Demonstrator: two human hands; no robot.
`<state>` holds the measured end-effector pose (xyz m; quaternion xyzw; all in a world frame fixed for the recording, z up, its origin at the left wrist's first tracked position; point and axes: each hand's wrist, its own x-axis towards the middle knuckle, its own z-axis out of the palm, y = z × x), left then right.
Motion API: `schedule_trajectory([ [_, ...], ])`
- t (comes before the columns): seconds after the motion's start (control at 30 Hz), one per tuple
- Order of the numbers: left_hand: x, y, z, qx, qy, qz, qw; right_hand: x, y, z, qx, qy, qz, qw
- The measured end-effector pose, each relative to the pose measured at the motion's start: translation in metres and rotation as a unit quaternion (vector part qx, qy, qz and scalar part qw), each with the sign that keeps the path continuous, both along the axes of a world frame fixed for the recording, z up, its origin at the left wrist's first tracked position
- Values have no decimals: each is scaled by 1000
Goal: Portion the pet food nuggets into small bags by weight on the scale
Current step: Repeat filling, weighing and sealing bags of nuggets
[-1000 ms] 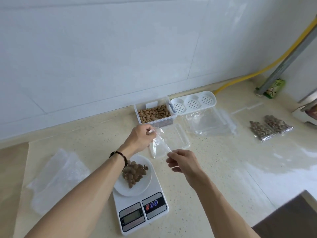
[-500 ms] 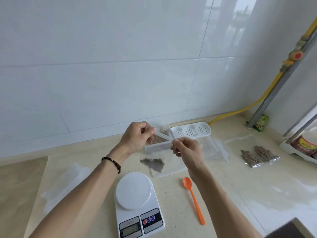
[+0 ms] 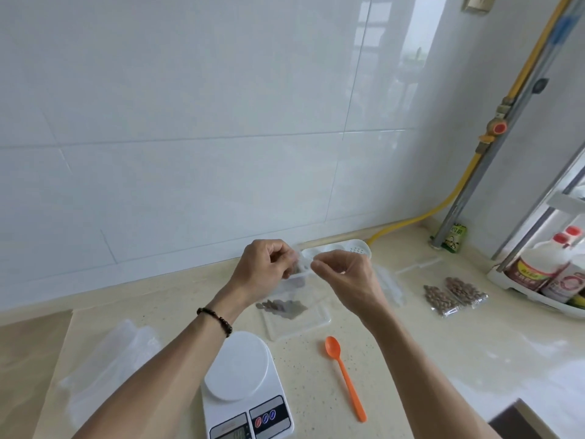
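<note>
Glossy white wall tiles (image 3: 221, 106); speckled, polished stone bench (image 3: 411, 359); smooth white plastic scale (image 3: 243, 391); matt orange plastic spoon (image 3: 343, 372); clear, shiny plastic bags (image 3: 456, 294)

Head view – forward, downward over countertop (image 3: 427, 359), near hands.

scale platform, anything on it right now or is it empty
Empty. The scale shows a bare white round platform, with no nuggets on it. The nuggets sit in the small bag that both hands hold up.
</note>
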<state>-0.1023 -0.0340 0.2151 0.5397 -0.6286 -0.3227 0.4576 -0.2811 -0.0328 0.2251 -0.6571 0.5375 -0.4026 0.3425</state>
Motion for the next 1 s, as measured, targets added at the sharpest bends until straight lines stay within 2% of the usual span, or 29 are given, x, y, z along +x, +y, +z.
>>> schedule_trajectory([
  [0.2, -13, -2, 4, -23, -9, -14, 1000, 2, -9, 3, -29, 116, -11, 993],
  [0.43, -17, -9, 7, -35, 18, -31, 999, -4, -13, 13, -35, 120, -7, 992],
  [0.5, -20, -11, 6, -38, 25, -26, 999, -7, -13, 15, -33, 91, -5, 995],
  [0.6, -25, -19, 6, -19, 81, -5, 997, -25, -15, 10, 6, -42, -12, 999],
  [0.63, -27, -23, 5, -5, 102, -10, 995, -33, -16, 7, 21, -61, -24, 998],
  [0.73, -34, -33, 4, 61, 126, -81, 987, -53, -21, 0, 31, -29, -59, 997],
  [0.8, -45, -40, 3, 84, 97, -118, 985, -63, -27, -1, 19, 14, -70, 997],
  [0.87, -60, -49, 2, 71, 58, -117, 989, -73, -35, -3, 11, 35, -71, 997],
  [1.0, -92, -72, -5, 48, 68, -76, 994, -101, -49, -12, 52, -104, -47, 992],
])
